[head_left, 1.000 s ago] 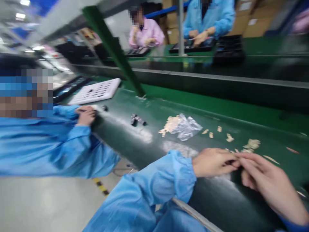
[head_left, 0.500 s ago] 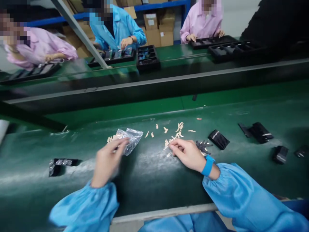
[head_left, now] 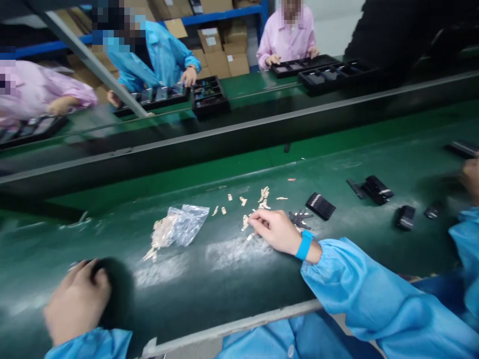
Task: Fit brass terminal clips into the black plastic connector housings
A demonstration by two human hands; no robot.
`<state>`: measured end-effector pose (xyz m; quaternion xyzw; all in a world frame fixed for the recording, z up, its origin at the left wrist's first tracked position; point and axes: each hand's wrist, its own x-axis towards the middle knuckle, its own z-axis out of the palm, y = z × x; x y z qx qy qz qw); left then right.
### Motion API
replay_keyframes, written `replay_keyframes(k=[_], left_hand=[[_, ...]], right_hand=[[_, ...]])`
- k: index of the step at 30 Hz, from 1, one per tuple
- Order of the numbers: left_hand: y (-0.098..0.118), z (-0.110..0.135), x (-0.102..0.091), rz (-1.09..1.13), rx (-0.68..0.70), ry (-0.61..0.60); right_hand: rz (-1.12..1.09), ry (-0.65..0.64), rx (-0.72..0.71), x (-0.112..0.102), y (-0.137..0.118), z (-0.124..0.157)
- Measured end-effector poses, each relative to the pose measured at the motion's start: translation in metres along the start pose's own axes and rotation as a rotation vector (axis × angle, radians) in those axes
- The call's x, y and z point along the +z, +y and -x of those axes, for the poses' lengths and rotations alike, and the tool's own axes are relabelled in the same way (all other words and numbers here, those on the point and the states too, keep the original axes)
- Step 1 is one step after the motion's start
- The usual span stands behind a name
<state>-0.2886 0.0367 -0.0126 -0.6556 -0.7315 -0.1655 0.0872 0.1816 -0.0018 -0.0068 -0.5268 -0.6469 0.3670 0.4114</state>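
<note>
My left hand point(head_left: 78, 301) is at the lower left, slightly blurred. Its fingers curl round black parts that it mostly covers; a dark edge shows between thumb and forefinger. My right hand point(head_left: 275, 230), with a blue wristband point(head_left: 304, 244), rests over the mat in a pinch, its fingertips beside small pale tabs point(head_left: 245, 222). Whether a tab sits in that pinch cannot be made out. Between the hands lies a clear plastic bag point(head_left: 192, 224) with a heap of pale tabs point(head_left: 162, 234) at its left. Dark flat pieces point(head_left: 299, 218) lie partly behind my right hand.
A stack of black strips point(head_left: 321, 206) lies right of my hand, with more black bundles point(head_left: 377, 189) beyond. A co-worker's hand point(head_left: 471, 177) enters at the right edge. Across a raised ledge, several people work at black trays point(head_left: 209, 94). A slanted post point(head_left: 97, 65) stands at left.
My left hand has left the plastic bag and moved left and towards me, onto the black parts. My right hand stays among the tabs. The view has shifted, and a co-worker's hand appears at right.
</note>
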Motion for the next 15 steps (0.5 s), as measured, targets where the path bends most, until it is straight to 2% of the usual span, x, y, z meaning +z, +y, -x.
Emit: replay_keyframes(k=[2, 6, 9, 13, 15], left_hand=[[-0.001, 0.013, -0.006, 0.005, -0.003, -0.049], [0.013, 0.038, -0.020, 0.128, 0.056, -0.129], [0.015, 0.047, -0.020, 0.099, -0.083, -0.137], [0.009, 0.054, -0.021, 0.069, -0.168, -0.133], [0.008, 0.054, -0.023, 0.077, -0.190, -0.115]], right_hand=[[0.021, -0.006, -0.006, 0.000, -0.002, 0.004], [0.078, 0.002, -0.011, -0.001, 0.003, 0.009], [0.090, 0.026, -0.019, -0.003, 0.015, 0.005], [0.114, 0.011, 0.087, -0.004, 0.023, 0.004], [0.021, 0.118, 0.144, -0.004, 0.025, 0.005]])
